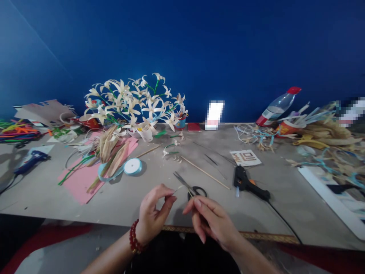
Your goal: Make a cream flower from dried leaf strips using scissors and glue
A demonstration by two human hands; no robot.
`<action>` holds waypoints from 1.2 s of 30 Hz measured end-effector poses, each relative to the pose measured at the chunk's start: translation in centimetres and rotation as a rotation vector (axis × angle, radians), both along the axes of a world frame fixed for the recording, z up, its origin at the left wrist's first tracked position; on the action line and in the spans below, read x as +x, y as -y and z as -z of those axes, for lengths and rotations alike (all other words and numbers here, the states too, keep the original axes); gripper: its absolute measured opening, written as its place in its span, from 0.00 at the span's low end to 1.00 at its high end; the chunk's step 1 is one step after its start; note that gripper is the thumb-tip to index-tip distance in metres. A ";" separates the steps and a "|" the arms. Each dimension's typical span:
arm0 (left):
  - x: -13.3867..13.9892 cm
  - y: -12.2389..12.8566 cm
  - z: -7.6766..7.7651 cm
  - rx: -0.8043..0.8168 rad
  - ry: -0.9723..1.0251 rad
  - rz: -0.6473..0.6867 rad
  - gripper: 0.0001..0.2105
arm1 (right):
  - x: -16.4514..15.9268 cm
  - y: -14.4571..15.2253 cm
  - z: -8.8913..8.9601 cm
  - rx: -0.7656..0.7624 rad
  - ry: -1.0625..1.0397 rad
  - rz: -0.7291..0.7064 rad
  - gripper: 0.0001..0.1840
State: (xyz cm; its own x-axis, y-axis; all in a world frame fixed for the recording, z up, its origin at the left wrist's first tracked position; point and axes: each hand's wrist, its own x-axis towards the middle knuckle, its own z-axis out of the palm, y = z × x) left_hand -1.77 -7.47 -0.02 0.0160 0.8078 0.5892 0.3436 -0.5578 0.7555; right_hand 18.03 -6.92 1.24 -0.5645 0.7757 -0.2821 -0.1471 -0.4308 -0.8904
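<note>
My left hand (151, 217), with a red bead bracelet at the wrist, is closed in a pinch. A thin, pale sliver (178, 188) shows at its fingertips, too small to name. Thumb and forefinger of my right hand (215, 220) are pressed together on a narrow pale strip (191, 194) that points up and away. Just beyond both hands lie black-handled scissors (186, 182), partly hidden by the right fingers. A thin wooden stick (205, 173) rests farther off. Small white curled petals (177, 159) and a short flower stem (172, 153) lie behind it.
A black glue gun (251, 184) with a cord is at the right. Blue ribbon roll (132, 166), pink paper (75, 180) and dried husks (110, 148) lie left. White flowers (131, 106) stand at the back, near a bottle (276, 108). A blue glue gun (31, 161) sits far left.
</note>
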 end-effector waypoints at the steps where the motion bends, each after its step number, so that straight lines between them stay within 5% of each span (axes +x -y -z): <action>1: 0.1 -0.1 -0.1 0.029 -0.009 0.030 0.08 | 0.0 0.0 0.1 0.000 -0.007 -0.018 0.28; 4: 0.3 -0.5 -0.9 0.038 -0.069 0.057 0.07 | -0.2 0.1 0.1 -0.001 -0.022 -0.126 0.29; 8: 0.8 -0.2 -1.3 -0.163 -0.033 0.062 0.09 | -0.2 0.0 0.2 0.071 0.018 -0.252 0.29; 18: 0.8 -0.3 -2.5 -0.840 0.643 0.485 0.10 | 0.0 -0.3 0.2 0.233 0.154 -0.260 0.31; 21: 0.7 -0.3 -2.7 -0.808 0.527 0.466 0.08 | 0.3 -0.3 -0.4 0.396 0.261 -0.218 0.29; 26: -0.1 0.1 -2.0 -0.261 0.015 0.184 0.11 | 1.1 0.1 -1.9 0.654 0.433 -0.096 0.24; 28: -0.3 0.2 -1.7 -0.171 -0.074 0.126 0.12 | 1.3 0.3 -2.4 0.709 0.467 -0.103 0.22; 31: 0.0 0.3 -1.3 -0.305 0.032 0.140 0.12 | 0.9 0.6 -2.7 0.836 0.542 -0.185 0.20; 36: 1.1 0.3 -1.1 -0.777 0.618 0.355 0.11 | -0.1 0.5 -1.8 0.976 0.764 -0.270 0.21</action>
